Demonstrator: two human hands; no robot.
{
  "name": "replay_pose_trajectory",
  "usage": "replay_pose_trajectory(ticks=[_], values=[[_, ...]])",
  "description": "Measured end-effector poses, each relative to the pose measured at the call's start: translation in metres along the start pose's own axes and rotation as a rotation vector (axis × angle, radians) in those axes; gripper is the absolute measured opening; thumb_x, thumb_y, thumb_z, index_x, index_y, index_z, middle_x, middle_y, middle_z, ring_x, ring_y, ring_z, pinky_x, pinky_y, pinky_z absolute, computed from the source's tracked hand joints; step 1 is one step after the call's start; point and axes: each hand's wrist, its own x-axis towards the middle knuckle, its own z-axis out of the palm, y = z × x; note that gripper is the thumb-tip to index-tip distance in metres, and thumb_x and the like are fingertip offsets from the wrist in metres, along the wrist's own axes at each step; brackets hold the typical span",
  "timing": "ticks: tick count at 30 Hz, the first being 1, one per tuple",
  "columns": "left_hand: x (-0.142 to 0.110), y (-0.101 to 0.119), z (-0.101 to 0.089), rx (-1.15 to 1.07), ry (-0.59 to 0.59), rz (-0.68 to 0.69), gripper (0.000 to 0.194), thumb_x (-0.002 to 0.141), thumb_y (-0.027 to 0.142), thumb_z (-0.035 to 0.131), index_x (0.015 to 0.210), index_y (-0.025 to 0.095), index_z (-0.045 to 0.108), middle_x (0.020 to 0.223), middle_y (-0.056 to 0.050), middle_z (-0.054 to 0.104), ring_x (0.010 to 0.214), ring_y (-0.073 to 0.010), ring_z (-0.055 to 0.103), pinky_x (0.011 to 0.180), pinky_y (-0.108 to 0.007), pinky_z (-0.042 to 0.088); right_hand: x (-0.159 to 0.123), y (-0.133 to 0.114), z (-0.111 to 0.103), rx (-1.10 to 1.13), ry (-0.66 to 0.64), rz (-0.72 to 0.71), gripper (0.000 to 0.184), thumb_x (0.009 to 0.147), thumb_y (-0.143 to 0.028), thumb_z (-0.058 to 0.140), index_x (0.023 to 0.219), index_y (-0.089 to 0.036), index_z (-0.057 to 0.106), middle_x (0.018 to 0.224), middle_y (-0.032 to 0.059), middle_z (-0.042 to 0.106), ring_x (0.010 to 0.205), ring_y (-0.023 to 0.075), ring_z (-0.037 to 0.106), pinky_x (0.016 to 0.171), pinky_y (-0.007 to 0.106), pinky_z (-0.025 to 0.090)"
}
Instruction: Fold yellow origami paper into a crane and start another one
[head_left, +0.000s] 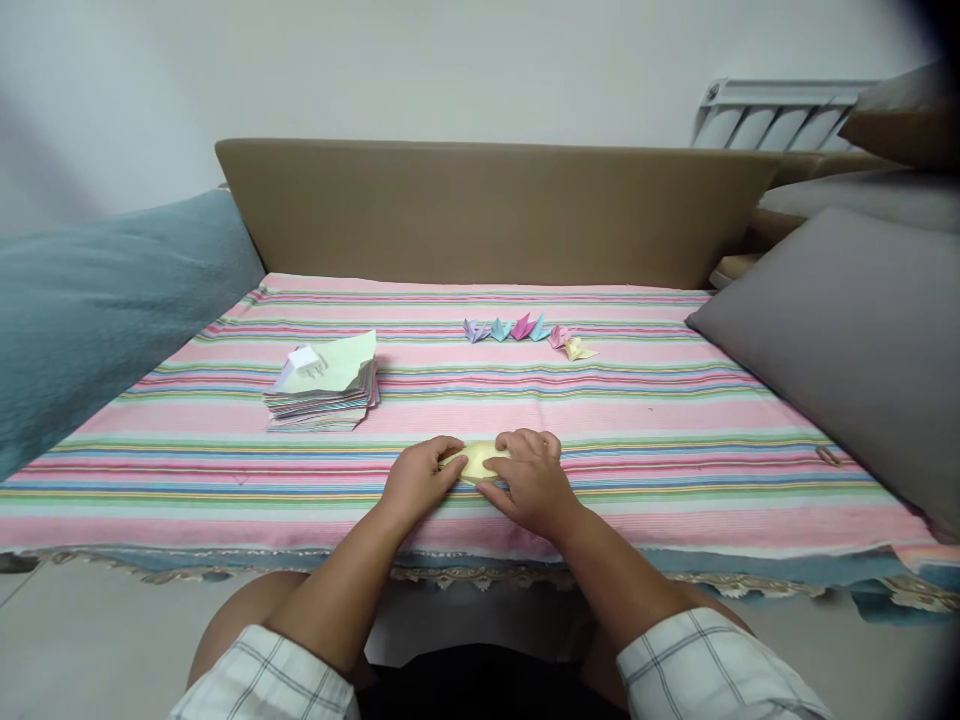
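A small piece of pale yellow paper (478, 460) lies between my hands on the striped cloth, near its front edge. My left hand (426, 474) pinches the paper's left end between thumb and fingers. On the other end, my right hand (530, 478) grips it with curled fingers and a thumb laid on top. The fingers cover both ends, so its exact folded shape is partly hidden. Beyond my hands stands a row of several folded paper figures (523, 327) in purple, blue, pink and yellow.
A thick stack of coloured paper (322, 400) with a small white block (304, 359) on top stands at the left. Grey cushions (840, 340) lean at the right, a blue-green covered armrest (127, 300) at the left. A brown backrest (487, 215) closes off the back.
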Motion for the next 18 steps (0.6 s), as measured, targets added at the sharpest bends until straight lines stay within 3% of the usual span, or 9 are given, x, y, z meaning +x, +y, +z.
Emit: replay_pose_trajectory(ticks=[5, 10, 18], values=[[0.007, 0.004, -0.008, 0.138, -0.037, -0.044, 0.018, 0.076, 0.033, 0.055, 0.081, 0.023, 0.068, 0.076, 0.000, 0.068, 0.069, -0.0154, 0.060, 0.058, -0.024, 0.038, 0.001, -0.007, -0.002, -0.066, -0.008, -0.026, 0.025, 0.083, -0.044, 0.053, 0.079, -0.023, 0.065, 0.086, 0.0015, 0.062, 0.095, 0.0205, 0.045, 0.093, 0.046, 0.013], [0.011, 0.008, -0.011, 0.276, -0.042, -0.081, 0.015, 0.073, 0.035, 0.057, 0.069, 0.022, 0.063, 0.073, 0.000, 0.065, 0.067, -0.0151, 0.057, 0.055, -0.024, 0.032, 0.003, -0.014, 0.000, -0.112, 0.005, -0.017, 0.026, 0.083, -0.042, 0.053, 0.075, -0.021, 0.064, 0.077, 0.0015, 0.062, 0.097, 0.0213, 0.044, 0.097, 0.048, 0.008], [0.014, 0.006, -0.010, 0.385, -0.073, -0.080, 0.011, 0.072, 0.030, 0.058, 0.066, 0.021, 0.061, 0.076, 0.000, 0.064, 0.072, -0.0164, 0.057, 0.057, -0.025, 0.034, 0.007, -0.022, 0.004, -0.158, -0.018, 0.023, 0.027, 0.083, -0.045, 0.054, 0.076, -0.020, 0.063, 0.077, 0.0023, 0.063, 0.095, 0.0215, 0.044, 0.095, 0.046, 0.012]])
